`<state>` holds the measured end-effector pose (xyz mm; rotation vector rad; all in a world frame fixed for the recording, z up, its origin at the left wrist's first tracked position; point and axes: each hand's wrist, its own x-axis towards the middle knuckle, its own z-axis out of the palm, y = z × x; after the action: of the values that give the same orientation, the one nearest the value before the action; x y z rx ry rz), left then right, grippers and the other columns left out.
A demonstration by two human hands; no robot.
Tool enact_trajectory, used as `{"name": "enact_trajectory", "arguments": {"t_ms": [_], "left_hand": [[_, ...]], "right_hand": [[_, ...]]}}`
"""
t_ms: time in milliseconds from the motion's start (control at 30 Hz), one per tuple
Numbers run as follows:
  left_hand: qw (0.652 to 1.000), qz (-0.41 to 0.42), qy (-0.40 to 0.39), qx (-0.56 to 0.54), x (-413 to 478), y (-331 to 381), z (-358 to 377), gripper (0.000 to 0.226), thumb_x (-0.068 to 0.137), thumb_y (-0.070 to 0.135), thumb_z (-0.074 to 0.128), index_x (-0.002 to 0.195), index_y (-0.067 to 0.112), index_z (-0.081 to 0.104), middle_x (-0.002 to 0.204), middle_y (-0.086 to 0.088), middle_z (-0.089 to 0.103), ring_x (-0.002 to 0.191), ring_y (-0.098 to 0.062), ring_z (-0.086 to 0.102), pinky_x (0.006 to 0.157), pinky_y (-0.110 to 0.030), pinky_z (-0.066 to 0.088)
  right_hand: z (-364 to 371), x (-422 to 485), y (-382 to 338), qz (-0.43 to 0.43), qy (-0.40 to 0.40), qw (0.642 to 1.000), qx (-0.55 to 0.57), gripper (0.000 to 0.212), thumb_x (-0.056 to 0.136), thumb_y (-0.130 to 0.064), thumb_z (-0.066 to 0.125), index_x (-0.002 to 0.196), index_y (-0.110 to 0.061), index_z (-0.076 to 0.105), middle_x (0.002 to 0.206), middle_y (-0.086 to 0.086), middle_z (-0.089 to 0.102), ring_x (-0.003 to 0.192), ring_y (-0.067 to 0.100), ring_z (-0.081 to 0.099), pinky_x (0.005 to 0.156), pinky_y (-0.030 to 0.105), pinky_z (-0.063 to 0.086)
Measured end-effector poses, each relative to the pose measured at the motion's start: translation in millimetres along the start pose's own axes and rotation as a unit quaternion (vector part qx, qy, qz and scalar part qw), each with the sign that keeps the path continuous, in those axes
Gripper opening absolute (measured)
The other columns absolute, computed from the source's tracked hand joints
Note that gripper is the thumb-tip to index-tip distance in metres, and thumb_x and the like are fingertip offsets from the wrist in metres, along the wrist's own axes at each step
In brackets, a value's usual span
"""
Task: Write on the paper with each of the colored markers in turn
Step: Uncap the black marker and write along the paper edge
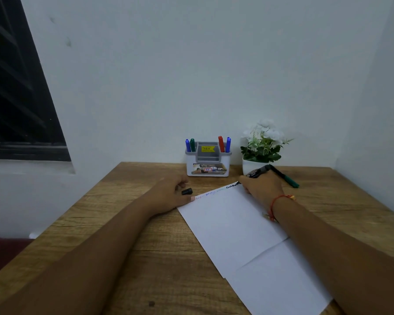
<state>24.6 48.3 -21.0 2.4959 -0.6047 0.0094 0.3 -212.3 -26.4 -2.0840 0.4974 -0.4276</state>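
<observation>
White paper (232,223) lies slanted on the wooden desk, with a row of small coloured writing along its far edge. My right hand (261,186) grips a black marker (258,172), its tip touching the far right corner of the sheet beside fresh black writing. My left hand (172,192) rests flat on the desk, fingertips pinning the paper's far left corner. The black cap (187,191) lies loose by my left fingers. A green marker (287,178) lies on the desk behind my right hand.
A white and grey holder (208,165) stands at the back against the wall, holding two blue markers, a green one and a red one. A white pot of white flowers (261,146) sits to its right. Walls close in behind and at right.
</observation>
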Motion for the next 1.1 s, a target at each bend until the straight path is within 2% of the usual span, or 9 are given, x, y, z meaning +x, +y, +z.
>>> {"name": "enact_trajectory", "arguments": {"t_ms": [367,700,767,833,867,933,1000,1033,1100], "left_hand": [[1.0,-0.002,0.0,0.006,0.1,0.1,0.8,0.06,0.086,0.042,0.069,0.137,0.023,0.047,0.133,0.001,0.055,0.117,-0.013,0.051,0.097,-0.025,0.041],[1.0,-0.001,-0.002,0.01,0.3,0.8,-0.1,0.058,0.086,0.041,0.069,0.136,0.022,0.047,0.134,0.0,0.055,0.118,-0.015,0.051,0.097,-0.026,0.042],[1.0,0.0,-0.002,0.011,0.4,1.7,-0.3,0.058,0.086,0.041,0.069,0.137,0.022,0.047,0.134,0.0,0.055,0.118,-0.015,0.051,0.097,-0.026,0.042],[1.0,0.0,-0.003,0.009,-0.1,2.7,-0.8,0.058,0.087,0.04,0.069,0.137,0.022,0.047,0.134,0.0,0.055,0.118,-0.015,0.051,0.098,-0.028,0.043],[1.0,-0.001,-0.003,0.006,-0.4,2.5,-0.9,0.058,0.087,0.04,0.069,0.137,0.022,0.047,0.133,0.0,0.055,0.118,-0.015,0.051,0.099,-0.028,0.043],[1.0,-0.001,-0.001,-0.001,0.0,1.3,-1.2,0.057,0.087,0.041,0.069,0.136,0.022,0.048,0.132,0.0,0.056,0.116,-0.014,0.052,0.097,-0.028,0.044],[1.0,-0.003,0.004,-0.003,0.7,0.4,-1.1,0.054,0.088,0.04,0.068,0.135,0.022,0.05,0.13,0.001,0.057,0.113,-0.013,0.052,0.093,-0.025,0.042],[1.0,-0.005,0.006,-0.002,1.1,-0.2,-1.1,0.051,0.089,0.04,0.067,0.134,0.022,0.051,0.129,0.001,0.057,0.113,-0.012,0.052,0.091,-0.024,0.041],[1.0,-0.006,0.012,0.003,1.1,-1.2,-1.0,0.043,0.09,0.037,0.065,0.13,0.022,0.055,0.125,0.003,0.057,0.111,-0.013,0.053,0.089,-0.024,0.041]], "right_hand": [[-0.1,-1.5,-0.8,-0.003,0.002,1.0,0.01,0.023,0.08,-0.027,0.065,0.061,-0.016,0.061,0.054,-0.001,0.064,0.052,0.011,0.057,0.055,0.024,0.04],[-1.6,-0.2,-1.0,0.01,-0.003,0.999,0.035,0.025,0.083,-0.025,0.066,0.062,-0.017,0.056,0.057,0.0,0.062,0.063,0.018,0.065,0.06,0.026,0.045],[-4.3,-1.5,-1.8,0.018,-0.001,0.997,0.07,0.023,0.086,-0.022,0.064,0.066,-0.015,0.055,0.058,0.0,0.059,0.055,0.014,0.059,0.054,0.019,0.047],[-9.4,-2.8,-2.1,0.03,0.003,0.992,0.119,0.022,0.091,-0.017,0.065,0.071,-0.011,0.056,0.061,0.0,0.057,0.053,0.01,0.052,0.039,0.008,0.038],[-11.7,-4.8,-3.4,0.036,0.001,0.989,0.14,0.022,0.092,-0.018,0.066,0.073,-0.009,0.059,0.063,0.001,0.059,0.054,0.009,0.052,0.038,0.007,0.038],[-12.0,-4.8,-4.7,0.022,-0.005,0.988,0.151,0.027,0.093,-0.028,0.07,0.08,-0.004,0.068,0.07,0.013,0.069,0.058,0.014,0.06,0.053,0.016,0.05],[-11.8,-5.2,-6.5,-0.029,-0.004,0.989,0.146,0.032,0.091,-0.035,0.073,0.085,-0.004,0.07,0.079,0.024,0.074,0.063,0.023,0.064,0.066,0.037,0.056],[-11.2,-5.4,-6.8,-0.051,-0.004,0.987,0.152,0.031,0.089,-0.035,0.075,0.089,-0.005,0.069,0.078,0.023,0.073,0.064,0.024,0.063,0.064,0.039,0.055],[-10.4,-9.4,-9.3,-0.083,-0.015,0.982,0.168,0.023,0.087,-0.031,0.079,0.096,-0.011,0.07,0.078,0.012,0.071,0.066,0.019,0.06,0.055,0.03,0.051]]}}
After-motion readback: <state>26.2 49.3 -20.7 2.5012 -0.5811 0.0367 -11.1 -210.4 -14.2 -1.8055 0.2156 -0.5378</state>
